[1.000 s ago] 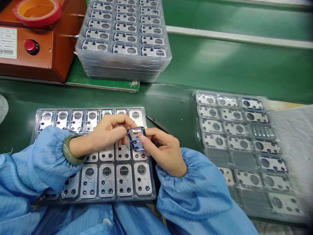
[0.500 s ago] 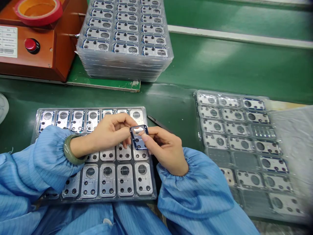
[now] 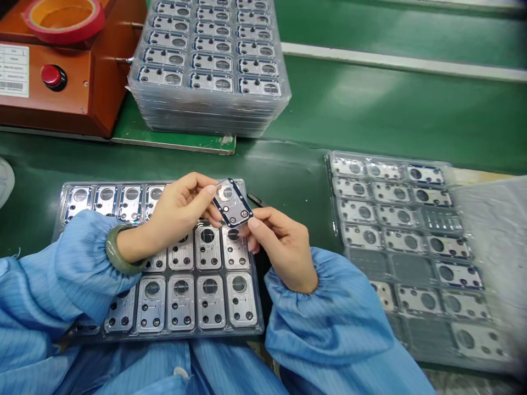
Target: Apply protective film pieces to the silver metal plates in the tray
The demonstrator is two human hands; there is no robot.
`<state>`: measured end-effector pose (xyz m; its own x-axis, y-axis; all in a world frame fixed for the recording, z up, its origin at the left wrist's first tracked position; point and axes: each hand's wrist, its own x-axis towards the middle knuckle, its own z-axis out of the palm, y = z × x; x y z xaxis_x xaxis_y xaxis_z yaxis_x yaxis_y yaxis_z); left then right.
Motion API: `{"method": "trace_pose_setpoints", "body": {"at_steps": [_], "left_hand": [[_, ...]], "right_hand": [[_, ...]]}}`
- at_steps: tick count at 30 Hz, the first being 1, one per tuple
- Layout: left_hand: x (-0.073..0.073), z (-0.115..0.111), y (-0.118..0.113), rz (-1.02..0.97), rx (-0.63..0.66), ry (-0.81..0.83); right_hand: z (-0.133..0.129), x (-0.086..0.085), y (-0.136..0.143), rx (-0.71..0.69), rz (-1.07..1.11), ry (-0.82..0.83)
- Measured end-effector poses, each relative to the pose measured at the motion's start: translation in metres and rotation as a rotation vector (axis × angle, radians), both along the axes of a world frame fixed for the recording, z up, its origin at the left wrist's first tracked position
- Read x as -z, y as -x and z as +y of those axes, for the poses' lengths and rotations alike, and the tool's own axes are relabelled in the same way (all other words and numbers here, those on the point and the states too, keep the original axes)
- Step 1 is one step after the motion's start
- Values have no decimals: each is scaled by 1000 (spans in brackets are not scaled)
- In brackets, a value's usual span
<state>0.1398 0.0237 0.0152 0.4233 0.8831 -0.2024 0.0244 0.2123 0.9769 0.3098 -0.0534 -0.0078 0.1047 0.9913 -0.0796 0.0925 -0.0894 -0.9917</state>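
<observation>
Between my two hands is a small metal plate (image 3: 233, 204) with a dark blue border, one large round window and smaller holes. My left hand (image 3: 181, 206) pinches its upper left corner between thumb and fingers. At its lower right corner, my right hand (image 3: 282, 241) grips it with thumb and fingertips. The plate is tilted above a clear plastic tray (image 3: 258, 307) filled with rows of similar plates. Part of that tray is hidden under my left hand and sleeve. A dark thin tool (image 3: 256, 199) lies on the table just behind my right hand.
A tall stack of plate-filled clear trays (image 3: 209, 112) stands at the back. Left of it is an orange machine (image 3: 49, 99) with a red button and a roll of red tape (image 3: 66, 22). Another tray (image 3: 370, 264), partly filled, lies at the right beside translucent plastic sheeting (image 3: 494, 230).
The plate has moved up a little and turned, from its dark blue, shaded look to its bright metal face. My left thumb is on its corner now, and my right hand has shifted to the lower corner.
</observation>
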Motion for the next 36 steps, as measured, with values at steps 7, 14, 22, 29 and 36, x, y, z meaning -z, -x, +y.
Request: {"method": "trace_pose_setpoints", "body": {"at_steps": [7, 14, 22, 29, 36], "left_hand": [[1, -2, -1, -7, 7, -23], [2, 8, -3, 117, 15, -2], [11, 9, -1, 198, 91, -126], [8, 7, -2, 121, 117, -99], [5, 9, -3, -13, 124, -128]], "right_hand": [[0, 0, 2, 20, 3, 34], [4, 4, 4, 195, -83, -31], [7, 9, 3, 139, -499, -322], [13, 13, 0, -91, -735, -507], [16, 20, -1, 33, -676, -580]]}}
